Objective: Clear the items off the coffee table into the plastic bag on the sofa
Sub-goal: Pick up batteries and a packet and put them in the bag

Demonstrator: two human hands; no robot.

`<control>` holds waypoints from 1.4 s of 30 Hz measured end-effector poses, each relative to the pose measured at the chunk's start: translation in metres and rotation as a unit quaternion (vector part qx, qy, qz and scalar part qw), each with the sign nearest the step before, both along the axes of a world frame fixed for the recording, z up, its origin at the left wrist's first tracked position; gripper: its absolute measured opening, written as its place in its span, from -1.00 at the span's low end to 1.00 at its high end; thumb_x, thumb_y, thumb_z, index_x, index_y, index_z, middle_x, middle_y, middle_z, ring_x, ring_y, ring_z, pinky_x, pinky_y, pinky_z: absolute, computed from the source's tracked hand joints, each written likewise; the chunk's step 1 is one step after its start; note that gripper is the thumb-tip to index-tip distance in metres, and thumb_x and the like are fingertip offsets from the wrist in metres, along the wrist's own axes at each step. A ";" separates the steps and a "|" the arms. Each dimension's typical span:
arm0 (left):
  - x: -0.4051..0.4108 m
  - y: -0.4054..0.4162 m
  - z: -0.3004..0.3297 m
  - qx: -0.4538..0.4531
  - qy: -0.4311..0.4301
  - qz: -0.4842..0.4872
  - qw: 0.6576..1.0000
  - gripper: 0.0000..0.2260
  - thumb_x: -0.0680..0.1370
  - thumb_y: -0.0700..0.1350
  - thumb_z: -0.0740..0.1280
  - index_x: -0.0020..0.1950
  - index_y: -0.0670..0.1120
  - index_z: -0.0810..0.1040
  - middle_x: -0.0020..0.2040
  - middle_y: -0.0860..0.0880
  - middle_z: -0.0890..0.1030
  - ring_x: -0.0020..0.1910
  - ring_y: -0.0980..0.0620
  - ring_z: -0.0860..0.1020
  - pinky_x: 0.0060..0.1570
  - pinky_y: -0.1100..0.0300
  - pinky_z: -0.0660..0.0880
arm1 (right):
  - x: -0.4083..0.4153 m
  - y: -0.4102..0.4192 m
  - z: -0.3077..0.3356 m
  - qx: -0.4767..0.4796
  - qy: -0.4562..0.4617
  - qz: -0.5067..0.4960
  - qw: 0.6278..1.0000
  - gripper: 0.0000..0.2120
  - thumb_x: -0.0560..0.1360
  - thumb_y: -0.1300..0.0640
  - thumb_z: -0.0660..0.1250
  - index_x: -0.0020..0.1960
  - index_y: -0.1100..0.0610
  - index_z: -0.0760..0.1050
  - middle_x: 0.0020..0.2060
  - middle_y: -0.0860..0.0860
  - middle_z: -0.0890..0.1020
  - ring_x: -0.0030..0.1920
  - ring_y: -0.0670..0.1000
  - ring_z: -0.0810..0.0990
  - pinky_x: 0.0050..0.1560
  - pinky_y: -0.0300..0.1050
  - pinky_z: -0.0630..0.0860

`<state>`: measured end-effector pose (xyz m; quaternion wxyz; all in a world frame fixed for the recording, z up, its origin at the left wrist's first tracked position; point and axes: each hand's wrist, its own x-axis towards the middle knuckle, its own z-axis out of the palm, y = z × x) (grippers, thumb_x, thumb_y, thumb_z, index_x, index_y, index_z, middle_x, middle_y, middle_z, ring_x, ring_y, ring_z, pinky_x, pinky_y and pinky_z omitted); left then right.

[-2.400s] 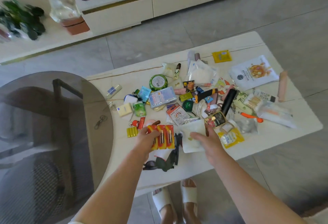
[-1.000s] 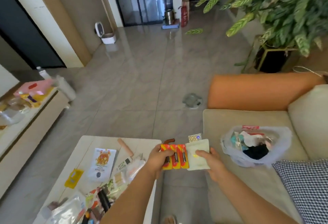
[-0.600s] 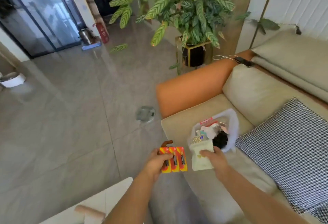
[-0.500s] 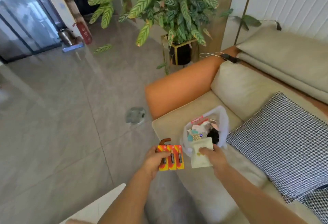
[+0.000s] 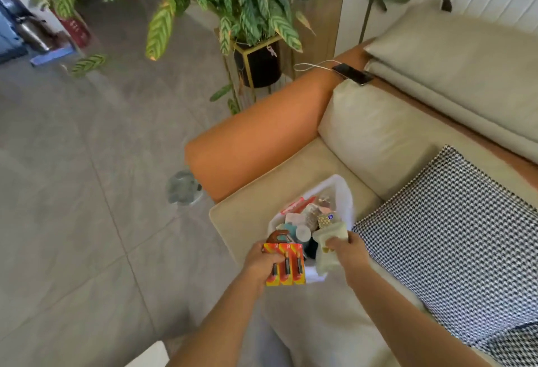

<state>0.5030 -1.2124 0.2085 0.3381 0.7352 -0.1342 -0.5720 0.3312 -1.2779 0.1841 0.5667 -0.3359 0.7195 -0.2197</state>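
A clear plastic bag (image 5: 345,195) with several small items inside lies open on the beige sofa seat (image 5: 250,212). My left hand (image 5: 260,260) grips an orange and yellow battery pack (image 5: 289,266) together with a brown curved piece (image 5: 276,235), right at the bag's near rim. My right hand (image 5: 348,251) pinches a pale cream packet (image 5: 327,246) over the bag's mouth. Only a white corner of the coffee table (image 5: 151,356) shows at the bottom edge.
A black and white houndstooth cushion (image 5: 454,238) lies right of the bag. The orange sofa arm (image 5: 256,142) has a phone (image 5: 352,74) on a cable on it. A large potted plant (image 5: 256,61) stands behind. Grey tiled floor spreads to the left.
I turned from the coffee table to the sofa. Both hands carried the battery pack and the cream packet from the table up to the bag's mouth.
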 end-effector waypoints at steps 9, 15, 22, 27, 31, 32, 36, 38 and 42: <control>-0.012 -0.104 -0.087 0.044 -0.013 -0.021 0.999 -0.62 0.47 -0.31 0.34 0.25 -0.08 0.42 0.00 -0.10 0.56 -0.04 -0.07 0.56 -0.08 0.12 0.50 | 0.014 -0.103 -0.068 0.010 0.127 0.112 0.985 -0.67 0.45 0.17 0.24 0.21 0.17 0.40 -0.23 -0.01 0.49 -0.27 -0.05 0.44 -0.38 -0.18 0.32; -0.023 -0.155 -0.141 0.059 -0.011 -0.051 0.997 -0.48 0.46 -0.18 0.43 0.38 -0.05 0.34 0.12 -0.06 0.58 -0.03 0.01 0.57 -0.29 0.28 0.46 | 0.023 -0.138 -0.120 0.026 0.164 0.130 0.978 -0.62 0.47 0.09 0.22 0.25 0.17 0.34 -0.10 0.05 0.55 -0.12 0.07 0.53 -0.07 0.02 0.53; -0.036 -0.180 -0.178 0.094 0.022 -0.068 0.993 -0.39 0.51 -0.21 0.39 0.49 -0.01 0.21 0.38 -0.10 0.40 0.26 -0.10 0.46 0.11 0.06 0.53 | 0.030 -0.153 -0.160 -0.041 0.171 0.145 0.974 -0.49 0.56 -0.17 0.11 0.41 0.07 0.24 -0.04 -0.03 0.55 -0.18 -0.04 0.47 -0.07 -0.12 0.39; -0.036 -0.177 -0.174 0.080 -0.024 -0.104 0.991 -0.43 0.55 -0.28 0.29 0.51 -0.01 0.19 0.39 -0.07 0.36 0.03 0.05 0.49 -0.19 0.31 0.42 | 0.034 -0.144 -0.166 -0.039 0.182 0.227 0.956 -0.57 0.53 0.01 0.25 0.36 0.04 0.28 0.03 0.02 0.57 -0.33 -0.14 0.49 -0.41 -0.25 0.33; -0.022 -0.162 -0.160 0.075 -0.040 -0.110 0.990 -0.51 0.54 -0.32 0.27 0.45 -0.06 0.31 0.30 -0.08 0.45 0.08 0.02 0.49 0.12 0.16 0.48 | 0.034 -0.134 -0.157 -0.031 0.187 0.261 0.946 -0.46 0.47 0.14 0.30 0.42 0.03 0.25 0.13 0.01 0.57 -0.07 0.02 0.57 -0.14 -0.12 0.49; -0.017 -0.158 -0.156 0.080 -0.032 -0.111 0.990 -0.54 0.54 -0.33 0.26 0.43 -0.09 0.34 0.27 -0.10 0.47 0.09 0.00 0.49 0.15 0.13 0.47 | 0.036 -0.132 -0.152 -0.030 0.183 0.269 0.945 -0.47 0.48 0.12 0.31 0.42 0.07 0.26 0.19 0.03 0.55 0.05 0.05 0.55 -0.01 -0.09 0.49; -0.003 -0.137 -0.143 0.095 -0.044 -0.126 0.986 -0.61 0.52 -0.29 0.27 0.35 -0.15 0.43 0.24 -0.17 0.53 0.21 -0.11 0.53 0.22 0.05 0.46 | 0.041 -0.119 -0.134 -0.019 0.185 0.312 0.932 -0.54 0.51 0.12 0.31 0.37 0.13 0.33 0.25 0.07 0.51 0.23 0.07 0.48 0.09 -0.15 0.36; 0.001 -0.122 -0.138 0.097 -0.055 -0.122 0.986 -0.64 0.50 -0.23 0.30 0.30 -0.14 0.48 0.22 -0.21 0.56 0.21 -0.16 0.54 0.20 0.02 0.47 | 0.046 -0.107 -0.124 -0.018 0.200 0.339 0.919 -0.60 0.52 0.14 0.28 0.35 0.14 0.37 0.23 0.08 0.53 0.22 0.07 0.49 0.05 -0.17 0.36; 0.005 -0.086 -0.126 0.092 -0.074 -0.127 0.985 -0.68 0.50 -0.20 0.30 0.26 -0.08 0.51 0.18 -0.16 0.58 0.18 -0.15 0.56 0.18 0.06 0.48 | 0.059 -0.076 -0.111 -0.017 0.200 0.377 0.904 -0.65 0.54 0.14 0.23 0.32 0.12 0.39 0.19 0.05 0.57 0.17 0.08 0.53 -0.02 -0.17 0.42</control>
